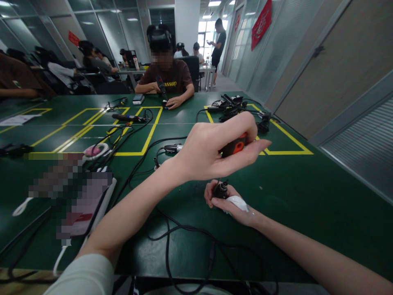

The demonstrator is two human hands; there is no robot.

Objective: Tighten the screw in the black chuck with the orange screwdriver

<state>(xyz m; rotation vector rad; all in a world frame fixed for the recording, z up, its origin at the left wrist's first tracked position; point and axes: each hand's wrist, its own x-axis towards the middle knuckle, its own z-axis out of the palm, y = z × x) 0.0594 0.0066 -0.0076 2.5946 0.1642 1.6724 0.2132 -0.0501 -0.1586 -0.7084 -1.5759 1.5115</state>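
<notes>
My left hand [208, 149] is closed around the orange-and-black handle of a screwdriver [238, 146], held upright above my right hand. Much of the handle is hidden by the fingers, and only a short bit of thin shaft shows below them. My right hand [227, 200] grips a small black plug-like part [220, 190] with a ringed, stepped end pointing up. The shaft comes down at this part; whether it touches a screw I cannot tell. A white patch [238, 203] covers the base of my right thumb.
Black cables [184, 227] loop over the green table [307, 196]. Two phones [89, 205] lie at left, near a tape roll [96, 150]. A silver-and-black plug [172, 148] lies behind my left wrist. Black adapters [229, 104] are piled farther back. Opposite, a co-worker [167, 78] holds a power screwdriver [161, 87].
</notes>
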